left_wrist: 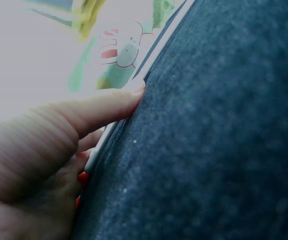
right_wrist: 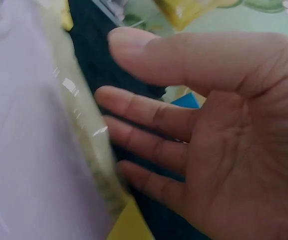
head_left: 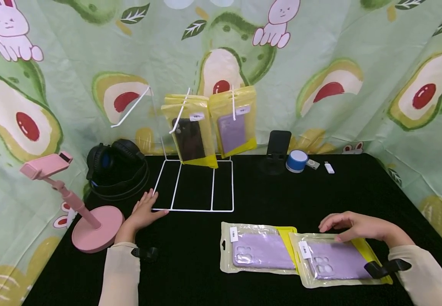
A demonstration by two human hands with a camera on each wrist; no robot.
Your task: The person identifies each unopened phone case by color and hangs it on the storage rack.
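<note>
Right hand [head_left: 358, 227] hovers relaxed, grasping nothing, over the nearer purple case pack [head_left: 335, 259] — long axis crossways, directly beneath. Left hand [head_left: 144, 210] rests flat beside the white rack [head_left: 195, 187], far off.

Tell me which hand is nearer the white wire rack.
Left. The left hand rests on the table at the white wire rack's front left corner; the right hand hovers over a bagged purple phone case, far right.

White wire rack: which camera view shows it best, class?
The head view: the whole white wire rack shows, packets hanging on it, the left hand at its corner. The left wrist view shows one blurred wire; the right wrist view shows none clearly.
</note>
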